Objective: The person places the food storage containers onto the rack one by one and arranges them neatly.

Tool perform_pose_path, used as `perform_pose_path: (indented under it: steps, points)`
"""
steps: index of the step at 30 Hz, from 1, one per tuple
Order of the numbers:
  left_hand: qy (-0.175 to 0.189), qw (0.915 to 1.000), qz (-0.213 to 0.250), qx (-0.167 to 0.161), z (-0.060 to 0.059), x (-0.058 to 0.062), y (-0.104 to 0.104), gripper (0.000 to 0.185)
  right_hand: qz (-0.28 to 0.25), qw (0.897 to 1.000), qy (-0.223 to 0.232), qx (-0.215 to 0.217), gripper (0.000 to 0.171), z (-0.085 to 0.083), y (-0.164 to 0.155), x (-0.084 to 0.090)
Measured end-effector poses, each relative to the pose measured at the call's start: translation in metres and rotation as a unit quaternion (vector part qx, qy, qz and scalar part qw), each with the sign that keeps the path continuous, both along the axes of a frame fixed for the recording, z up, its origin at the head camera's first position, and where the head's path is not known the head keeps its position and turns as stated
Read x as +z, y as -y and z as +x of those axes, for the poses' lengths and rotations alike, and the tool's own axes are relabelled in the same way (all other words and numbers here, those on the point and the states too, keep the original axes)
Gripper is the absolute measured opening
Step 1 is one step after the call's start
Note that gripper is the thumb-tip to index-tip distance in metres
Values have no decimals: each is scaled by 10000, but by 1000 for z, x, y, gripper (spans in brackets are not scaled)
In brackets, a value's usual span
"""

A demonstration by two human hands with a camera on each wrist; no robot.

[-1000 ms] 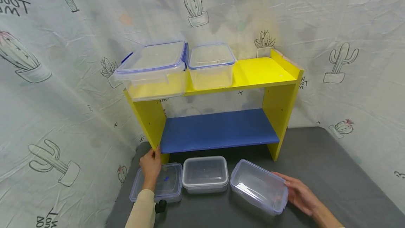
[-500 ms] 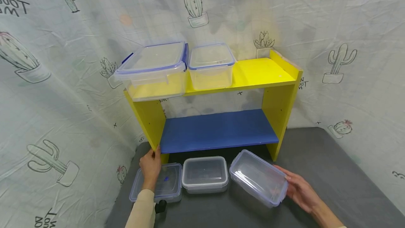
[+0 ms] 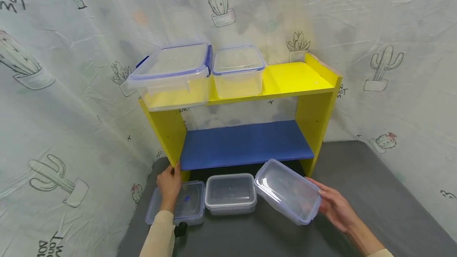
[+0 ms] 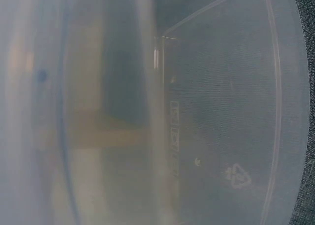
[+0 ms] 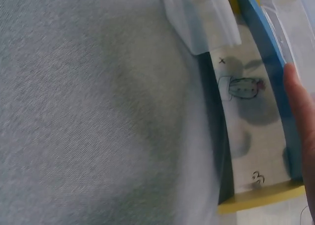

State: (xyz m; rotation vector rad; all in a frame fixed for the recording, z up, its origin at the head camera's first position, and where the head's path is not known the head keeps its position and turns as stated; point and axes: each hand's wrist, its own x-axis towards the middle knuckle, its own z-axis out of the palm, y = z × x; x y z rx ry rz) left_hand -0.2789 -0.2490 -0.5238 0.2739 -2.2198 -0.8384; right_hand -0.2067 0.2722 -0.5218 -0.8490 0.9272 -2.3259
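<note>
My right hand (image 3: 330,205) grips the right end of a clear lidded container (image 3: 285,189) and holds it tilted above the grey table (image 3: 360,177), just in front of the blue lower shelf (image 3: 246,144). In the right wrist view a fingertip (image 5: 301,121) lies by the container's edge (image 5: 295,23). My left hand (image 3: 170,183) rests flat on the lid of a clear container (image 3: 191,205) at the left, its fingertips at the yellow shelf leg (image 3: 168,134). The left wrist view shows only that clear plastic (image 4: 221,112) up close.
A third clear container (image 3: 231,191) stands between the other two on the table. The yellow top shelf (image 3: 300,78) carries a large blue-rimmed container (image 3: 173,72) and a smaller one (image 3: 238,70). Cactus-print cloth hangs all around. A small black object (image 3: 180,230) lies near my left sleeve.
My right hand has lifted the clear container off the table and moved it up and left toward the blue shelf. My left hand has stayed in place.
</note>
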Motion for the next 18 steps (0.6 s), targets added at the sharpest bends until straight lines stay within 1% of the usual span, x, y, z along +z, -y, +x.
perform_pose_path:
  steps: [5, 9, 12, 18]
  points:
    - [-1, 10000, -11, -32, 1, 0, 0, 41, -108, 9998, -105, -158, 56, 2, 8, 10]
    - [-61, 10000, -16, -19, 0, -1, 0, 42, -242, 9995, -64, -208, 56, 4, 13, 19]
    - [-97, 9999, -27, -1, 0, -1, 0, 41, -229, 9993, -50, -286, 56, 5, 16, 26]
    - [-70, 10000, 9, -1, 0, 0, 1, 41, -205, 9978, -39, -623, 55, 6, 19, 40]
